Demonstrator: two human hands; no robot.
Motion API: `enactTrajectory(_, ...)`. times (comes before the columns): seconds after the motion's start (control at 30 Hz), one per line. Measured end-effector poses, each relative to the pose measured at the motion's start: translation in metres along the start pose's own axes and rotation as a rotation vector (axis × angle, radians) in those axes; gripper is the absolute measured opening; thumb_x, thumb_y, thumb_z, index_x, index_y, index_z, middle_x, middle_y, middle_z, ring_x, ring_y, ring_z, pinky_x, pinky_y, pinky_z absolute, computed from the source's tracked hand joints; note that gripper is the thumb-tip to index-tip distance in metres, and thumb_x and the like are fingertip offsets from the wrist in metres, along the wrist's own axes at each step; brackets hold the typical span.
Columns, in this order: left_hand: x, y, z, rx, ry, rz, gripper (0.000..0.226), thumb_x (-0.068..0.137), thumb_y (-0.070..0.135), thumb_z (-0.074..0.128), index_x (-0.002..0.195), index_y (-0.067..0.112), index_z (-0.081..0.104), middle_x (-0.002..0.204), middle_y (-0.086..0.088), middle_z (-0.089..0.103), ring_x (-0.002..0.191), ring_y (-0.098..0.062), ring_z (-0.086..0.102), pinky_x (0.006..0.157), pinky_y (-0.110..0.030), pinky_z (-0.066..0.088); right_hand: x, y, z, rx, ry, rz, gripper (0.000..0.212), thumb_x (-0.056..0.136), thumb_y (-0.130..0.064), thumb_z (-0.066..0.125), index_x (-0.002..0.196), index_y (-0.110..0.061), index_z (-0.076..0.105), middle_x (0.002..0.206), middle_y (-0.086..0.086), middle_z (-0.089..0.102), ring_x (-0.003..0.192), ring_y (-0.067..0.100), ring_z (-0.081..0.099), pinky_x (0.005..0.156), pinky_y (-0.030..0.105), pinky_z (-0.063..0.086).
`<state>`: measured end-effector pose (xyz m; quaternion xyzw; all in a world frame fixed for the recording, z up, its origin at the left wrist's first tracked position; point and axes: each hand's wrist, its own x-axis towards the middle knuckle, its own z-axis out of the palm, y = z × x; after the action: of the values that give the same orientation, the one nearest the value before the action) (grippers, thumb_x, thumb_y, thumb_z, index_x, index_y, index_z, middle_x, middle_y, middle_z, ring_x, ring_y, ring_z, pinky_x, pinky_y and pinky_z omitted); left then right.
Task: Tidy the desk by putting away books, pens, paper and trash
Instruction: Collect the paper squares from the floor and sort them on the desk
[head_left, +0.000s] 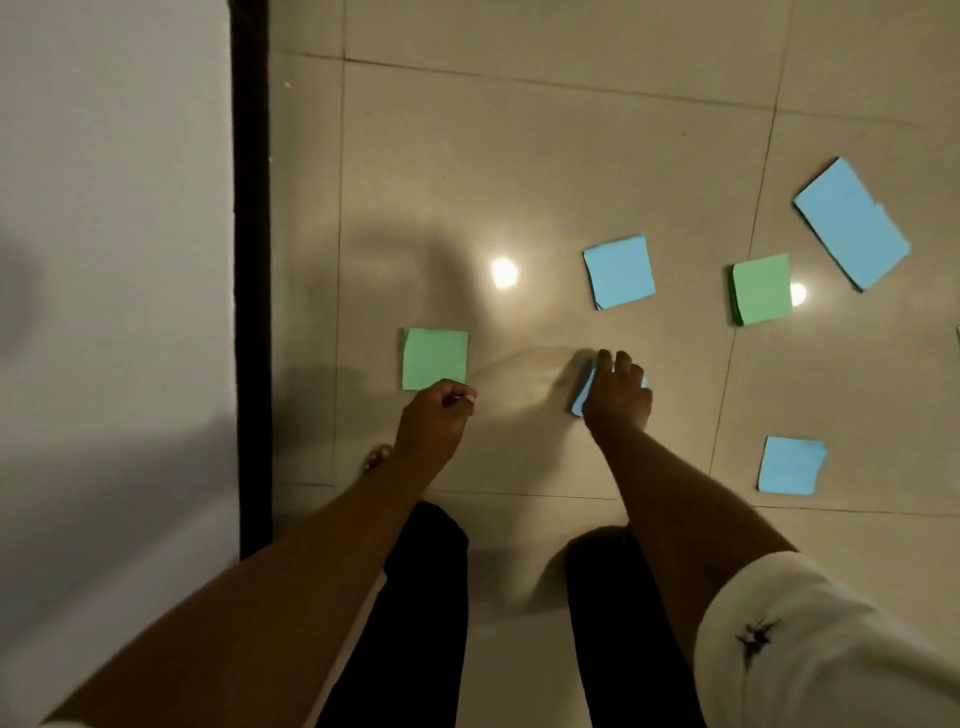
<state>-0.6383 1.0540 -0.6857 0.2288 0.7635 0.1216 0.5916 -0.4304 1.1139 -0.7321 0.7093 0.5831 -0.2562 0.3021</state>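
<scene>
Two pads at once; your left hand (434, 418) pinches the green pad (435, 357) by its corner, your right hand (618, 397) grips a blue pad (581, 399); slide fingers (623, 364) fully under.

The single camera rides on the person's head and looks almost straight down at the tiled floor (519, 156). Both forearms come in from the near edge, with the left hand (434, 415) and right hand (618, 397) around mid-frame, close under the lens. The wide angle takes in a pale wall (114, 260) along the left and paper squares (618, 270) scattered to the far right.
</scene>
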Motion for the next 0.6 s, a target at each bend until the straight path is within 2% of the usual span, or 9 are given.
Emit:
enactTrajectory(0.07, 0.017, -0.009, 0.024, -0.028, -0.03, -0.001, 0.019, 0.09, 0.011, 0.055, 0.08, 0.025, 0.064, 0.082, -0.003, 0.066, 0.094, -0.034, 0.063, 0.089, -0.047, 0.051, 0.025, 0.021, 0.016, -0.023, -0.002, 0.007, 0.072, 0.08, -0.012, 0.067, 0.14, -0.014, 0.027, 0.138, 0.01, 0.037, 0.125, 0.03, 0.038, 0.091, 0.042, 0.041)
enactTrajectory(0.17, 0.03, -0.012, 0.055, -0.048, -0.068, -0.006, 0.012, 0.09, 0.016, 0.056, 0.086, 0.02, 0.066, 0.09, -0.008, 0.068, 0.094, -0.034, 0.063, 0.09, -0.044, 0.051, 0.045, 0.043, 0.039, -0.08, 0.013, -0.046, 0.075, 0.074, -0.02, 0.076, 0.134, -0.016, 0.033, 0.127, 0.009, 0.046, 0.116, 0.029, 0.045, 0.088, 0.041, 0.041)
enactTrajectory(0.3, 0.037, -0.003, 0.078, -0.069, -0.1, -0.015, 0.011, 0.089, 0.024, 0.055, 0.085, 0.026, 0.066, 0.088, -0.002, 0.067, 0.086, -0.024, 0.062, 0.085, -0.038, 0.05, 0.056, 0.058, 0.057, -0.117, 0.089, -0.098, 0.057, 0.078, -0.021, 0.07, 0.127, -0.013, 0.041, 0.119, 0.01, 0.053, 0.111, 0.03, 0.047, 0.089, 0.042, 0.037)
enactTrajectory(0.43, 0.035, 0.001, 0.086, -0.048, -0.122, -0.031, 0.013, 0.091, 0.021, 0.054, 0.089, 0.024, 0.066, 0.089, -0.001, 0.066, 0.082, -0.019, 0.06, 0.074, -0.031, 0.045, 0.062, 0.066, 0.058, -0.071, 0.039, -0.16, 0.041, 0.082, -0.025, 0.065, 0.121, -0.018, 0.056, 0.122, 0.009, 0.048, 0.115, 0.029, 0.041, 0.088, 0.04, 0.037)
enactTrajectory(0.5, 0.032, 0.003, 0.087, -0.063, -0.105, -0.058, 0.013, 0.091, 0.02, 0.053, 0.086, 0.025, 0.065, 0.085, 0.001, 0.066, 0.077, -0.016, 0.058, 0.069, -0.027, 0.042, 0.059, 0.068, 0.059, 0.046, 0.016, -0.173, 0.037, 0.084, -0.024, 0.064, 0.12, -0.018, 0.057, 0.124, 0.008, 0.049, 0.115, 0.029, 0.043, 0.087, 0.039, 0.038)
enactTrajectory(0.6, 0.022, 0.009, 0.086, -0.179, -0.039, -0.13, 0.017, 0.091, 0.015, 0.054, 0.081, 0.026, 0.063, 0.081, 0.002, 0.065, 0.071, -0.014, 0.056, 0.064, -0.025, 0.042, 0.044, 0.065, 0.046, 0.447, -0.023, -0.099, 0.027, 0.088, -0.02, 0.059, 0.114, -0.013, 0.059, 0.114, 0.008, 0.061, 0.105, 0.029, 0.055, 0.079, 0.032, 0.038)
